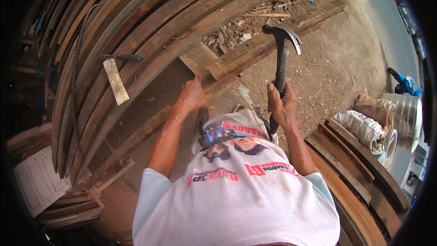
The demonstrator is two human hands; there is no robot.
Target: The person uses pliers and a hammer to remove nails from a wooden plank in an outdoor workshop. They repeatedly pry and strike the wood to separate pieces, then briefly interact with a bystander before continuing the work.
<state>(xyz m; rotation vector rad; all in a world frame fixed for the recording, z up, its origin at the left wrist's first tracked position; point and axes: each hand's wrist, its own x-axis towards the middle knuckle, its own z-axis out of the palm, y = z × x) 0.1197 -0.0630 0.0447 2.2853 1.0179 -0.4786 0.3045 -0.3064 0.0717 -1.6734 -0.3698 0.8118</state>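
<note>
My right hand (pixel 283 105) is wrapped round the dark handle of a claw hammer (pixel 281 61). The hammer stands head up, its metal claw turned to the right. My left hand (pixel 191 96) is closed, knuckles up, by the near end of a thick wooden beam (pixel 246 58) lying on the ground. Whatever its fingers hold, if anything, is hidden beneath them. Just beyond that hand a short flat board (pixel 198 59) meets the beam at an angle.
Long stacked planks (pixel 182 32) curve across the left, carrying a dark-handled tool (pixel 125 57) and a pale flat strip (pixel 116 84). Wood scraps (pixel 232 36) litter the ground behind the beam. More boards (pixel 346 168), white sacks (pixel 362 125) and a clear bucket (pixel 405 116) stand right.
</note>
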